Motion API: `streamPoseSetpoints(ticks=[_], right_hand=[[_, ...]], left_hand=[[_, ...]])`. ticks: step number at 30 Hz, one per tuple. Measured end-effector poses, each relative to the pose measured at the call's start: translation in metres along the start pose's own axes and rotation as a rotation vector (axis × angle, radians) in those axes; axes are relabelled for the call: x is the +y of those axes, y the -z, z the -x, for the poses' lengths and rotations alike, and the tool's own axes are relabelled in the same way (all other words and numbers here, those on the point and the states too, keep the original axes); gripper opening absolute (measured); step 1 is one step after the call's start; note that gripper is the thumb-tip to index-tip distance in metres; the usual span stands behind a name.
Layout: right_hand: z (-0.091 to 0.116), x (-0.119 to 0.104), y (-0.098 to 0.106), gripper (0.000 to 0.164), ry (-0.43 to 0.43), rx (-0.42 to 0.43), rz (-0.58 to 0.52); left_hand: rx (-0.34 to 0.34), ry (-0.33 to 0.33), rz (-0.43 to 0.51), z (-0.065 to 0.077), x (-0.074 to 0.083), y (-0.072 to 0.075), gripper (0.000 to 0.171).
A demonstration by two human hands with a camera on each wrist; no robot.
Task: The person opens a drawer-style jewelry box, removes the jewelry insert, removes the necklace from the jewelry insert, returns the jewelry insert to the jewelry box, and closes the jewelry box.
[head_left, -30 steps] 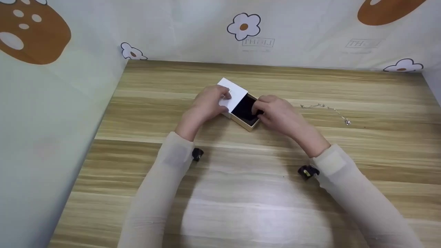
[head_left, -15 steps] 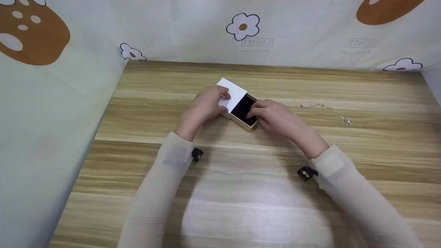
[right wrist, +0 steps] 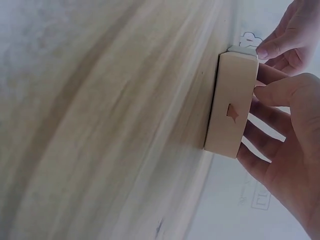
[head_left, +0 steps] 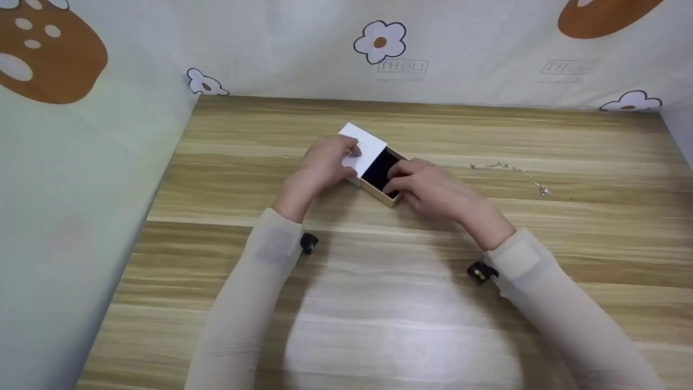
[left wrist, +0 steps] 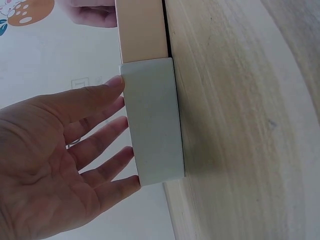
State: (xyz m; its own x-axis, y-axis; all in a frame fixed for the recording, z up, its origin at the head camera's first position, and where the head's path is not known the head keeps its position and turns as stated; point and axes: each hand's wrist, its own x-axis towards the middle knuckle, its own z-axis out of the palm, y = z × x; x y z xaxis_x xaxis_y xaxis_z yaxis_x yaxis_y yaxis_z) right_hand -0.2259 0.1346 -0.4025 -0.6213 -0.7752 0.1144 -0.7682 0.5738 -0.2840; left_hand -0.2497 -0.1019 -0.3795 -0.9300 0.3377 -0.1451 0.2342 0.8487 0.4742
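Note:
A slide-out jewelry box lies on the table, its white sleeve (head_left: 371, 149) at the upper left and its tan drawer (head_left: 376, 192) pulled partly out. Black lining (head_left: 374, 172) fills the drawer. My left hand (head_left: 322, 162) rests its fingertips on top of the sleeve; in the left wrist view those fingers are spread and nearly straight against the sleeve's edge (left wrist: 152, 122). My right hand (head_left: 436, 187) reaches over the drawer, fingertips touching the lining, the tips partly hidden. The right wrist view shows the drawer's end (right wrist: 232, 100) with a small cutout.
A thin silver chain (head_left: 511, 167) with a round charm (head_left: 544, 190) lies to the right of my right hand. The wood-grain table (head_left: 400, 303) meets a pale patterned backdrop (head_left: 303, 49) at the back and left. Small black devices (head_left: 309, 243) sit at both sleeve cuffs.
My right hand's fingers have shifted from the drawer's right side leftward and toward the near edge over the lining. The left hand, box and chain stay put.

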Motion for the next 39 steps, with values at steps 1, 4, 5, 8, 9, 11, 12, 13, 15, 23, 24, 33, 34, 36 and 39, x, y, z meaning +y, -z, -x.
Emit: streamPoseSetpoints(ticks=[1,4,5,8,9,11,12,13,15,23,24,33,34,36,39], right_hand=[[0.000,0.000,0.000,0.028,0.000,-0.007,0.001],[0.000,0.000,0.001,0.027,-0.023,-0.041,-0.008],[0.001,0.000,0.001,0.026,-0.032,-0.060,-0.011],[0.001,0.000,0.002,0.028,-0.065,-0.128,-0.026],[0.001,0.000,0.002,0.031,-0.075,-0.151,-0.029],[0.000,-0.001,0.003,0.035,-0.086,-0.183,-0.035],[0.000,-0.002,0.003,0.035,-0.094,-0.191,-0.038],[-0.001,-0.002,0.004,0.036,-0.102,-0.196,-0.042],[-0.001,-0.003,0.004,0.034,-0.113,-0.188,-0.054],[-0.002,-0.007,0.003,0.046,-0.280,0.041,-0.076],[-0.003,-0.008,0.004,0.059,-0.336,0.048,-0.071],[-0.005,-0.011,0.005,0.097,-0.608,-0.068,-0.115],[-0.006,-0.012,0.005,0.095,-0.609,-0.064,-0.118],[-0.006,-0.012,0.005,0.095,-0.605,-0.054,-0.117],[-0.008,-0.013,0.006,0.095,-0.591,-0.054,-0.105]], left_hand=[[0.001,-0.001,-0.001,0.000,0.000,0.000,0.033],[0.001,0.001,-0.007,0.001,0.000,0.001,0.033],[0.001,0.001,-0.009,0.001,0.000,0.001,0.033],[0.000,0.001,-0.014,0.001,-0.001,0.001,0.034],[-0.001,0.000,-0.013,0.001,-0.001,0.001,0.034],[-0.001,0.000,-0.014,0.001,-0.001,0.001,0.034],[0.000,0.001,-0.012,0.001,-0.002,0.001,0.034],[0.002,0.002,-0.010,0.001,-0.002,0.001,0.034],[0.005,0.004,-0.006,0.001,-0.002,0.000,0.034],[0.013,0.004,0.010,0.000,-0.002,-0.001,0.031],[0.015,0.001,0.011,0.000,-0.001,-0.001,0.031],[-0.015,0.095,-0.014,0.000,0.002,0.004,0.035],[-0.023,0.109,-0.016,0.000,0.002,0.004,0.036],[-0.039,0.114,-0.025,0.000,0.002,0.005,0.037],[-0.054,0.112,-0.044,-0.001,0.001,0.006,0.038]])
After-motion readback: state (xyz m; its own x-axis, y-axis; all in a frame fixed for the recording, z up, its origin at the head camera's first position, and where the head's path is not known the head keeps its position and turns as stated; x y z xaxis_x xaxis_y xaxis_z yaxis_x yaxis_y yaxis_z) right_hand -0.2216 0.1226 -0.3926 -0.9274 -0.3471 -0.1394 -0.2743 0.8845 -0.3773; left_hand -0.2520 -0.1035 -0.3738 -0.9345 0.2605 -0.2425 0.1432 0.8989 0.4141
